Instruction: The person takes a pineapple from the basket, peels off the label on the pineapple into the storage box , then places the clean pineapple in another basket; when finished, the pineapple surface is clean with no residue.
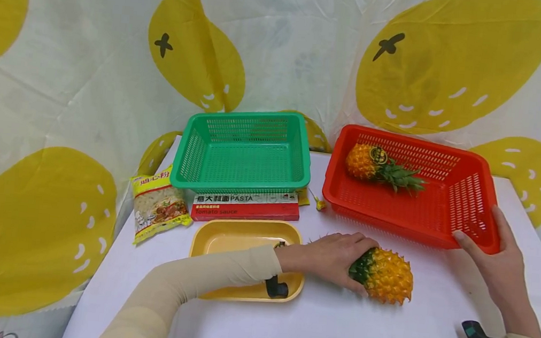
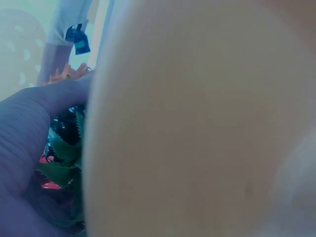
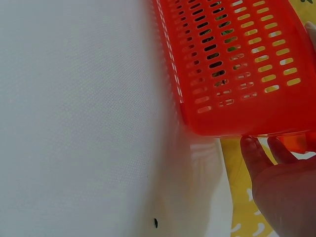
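An orange pineapple point(image 1: 386, 276) lies on its side on the white table point(image 1: 324, 329). My left hand point(image 1: 356, 260) grips its green leafy end. In the left wrist view the green leaves point(image 2: 61, 148) show under my fingers point(image 2: 34, 128), and a blurred beige surface fills the rest. My right hand point(image 1: 479, 235) holds the near right corner of the red basket point(image 1: 470, 202), thumb over the rim. The right wrist view shows the basket wall point(image 3: 237, 64) with my fingertips point(image 3: 254, 153) under its edge. A second pineapple point(image 1: 372, 164) lies inside the red basket at its far left.
A green basket point(image 1: 243, 150) stands left of the red one, with a red pasta box point(image 1: 245, 207) in front of it. A yellow tray point(image 1: 245, 239) lies under my left forearm. A noodle packet point(image 1: 158, 207) sits near the table's left edge. A small yellow object point(image 1: 319, 204) lies between the baskets.
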`<state>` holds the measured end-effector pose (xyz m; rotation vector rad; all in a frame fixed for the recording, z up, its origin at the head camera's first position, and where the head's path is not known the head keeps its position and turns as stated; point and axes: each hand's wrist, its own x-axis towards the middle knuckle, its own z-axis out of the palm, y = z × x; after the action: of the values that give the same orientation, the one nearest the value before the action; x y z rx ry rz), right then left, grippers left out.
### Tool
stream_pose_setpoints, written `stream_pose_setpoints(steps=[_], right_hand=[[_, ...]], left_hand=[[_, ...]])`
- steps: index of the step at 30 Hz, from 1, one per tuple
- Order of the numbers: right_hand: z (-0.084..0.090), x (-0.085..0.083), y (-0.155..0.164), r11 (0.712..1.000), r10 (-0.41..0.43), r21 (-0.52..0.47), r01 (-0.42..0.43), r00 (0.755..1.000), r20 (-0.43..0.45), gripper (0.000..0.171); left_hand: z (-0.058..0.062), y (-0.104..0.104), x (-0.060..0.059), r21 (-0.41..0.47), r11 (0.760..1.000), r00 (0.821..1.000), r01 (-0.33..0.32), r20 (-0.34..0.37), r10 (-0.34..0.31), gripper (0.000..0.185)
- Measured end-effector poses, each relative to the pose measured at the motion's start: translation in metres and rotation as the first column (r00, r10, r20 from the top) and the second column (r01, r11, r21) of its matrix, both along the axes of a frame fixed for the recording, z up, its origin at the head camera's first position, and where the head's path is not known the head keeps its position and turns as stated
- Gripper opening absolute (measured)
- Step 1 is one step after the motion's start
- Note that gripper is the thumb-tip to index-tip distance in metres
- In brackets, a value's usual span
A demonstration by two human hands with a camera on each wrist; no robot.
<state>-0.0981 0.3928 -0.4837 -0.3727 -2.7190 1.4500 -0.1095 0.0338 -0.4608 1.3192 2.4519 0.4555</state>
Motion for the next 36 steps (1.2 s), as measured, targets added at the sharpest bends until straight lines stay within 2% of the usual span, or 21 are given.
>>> stream_pose_setpoints(steps=[5, 12, 20, 24, 29, 33, 36], right_hand=[[0.0, 0.0, -0.002, 1.0, -0.002, 0.0, 0.002, 1.0, 0.01, 0.096], [-0.001, 0.0, -0.005, 1.0, 0.007, 0.006, -0.007, 1.0, 0.021, 0.096], [-0.002, 0.0, -0.004, 0.999, 0.011, 0.032, -0.011, 1.0, 0.009, 0.096], [-0.001, 0.001, -0.003, 0.999, 0.008, 0.038, -0.008, 1.0, 0.016, 0.097], [0.001, 0.0, 0.0, 0.999, -0.001, 0.048, -0.001, 1.0, 0.026, 0.097], [0.001, 0.0, 0.001, 0.999, -0.009, 0.043, 0.008, 1.0, 0.027, 0.097], [0.002, -0.001, 0.002, 0.999, -0.012, 0.033, 0.011, 1.0, 0.029, 0.096]], left_hand=[[0.004, 0.006, 0.0, 0.033, 0.999, 0.999, -0.034, 0.028, 0.033, 0.088], [0.009, 0.009, 0.0, 0.022, 1.0, 1.0, -0.002, 0.019, 0.002, 0.089], [0.018, 0.001, -0.008, 0.042, 0.999, 0.996, 0.015, 0.092, -0.019, 0.092], [0.026, -0.006, -0.011, 0.045, 0.999, 0.996, 0.016, 0.09, -0.02, 0.093], [0.042, -0.015, -0.016, 0.076, 0.997, 0.997, 0.026, 0.075, -0.031, 0.094], [0.061, -0.024, -0.024, 0.136, 0.99, 0.998, 0.024, 0.053, -0.032, 0.094], [0.076, -0.033, -0.031, 0.161, 0.987, 1.0, 0.001, 0.024, -0.005, 0.094]])
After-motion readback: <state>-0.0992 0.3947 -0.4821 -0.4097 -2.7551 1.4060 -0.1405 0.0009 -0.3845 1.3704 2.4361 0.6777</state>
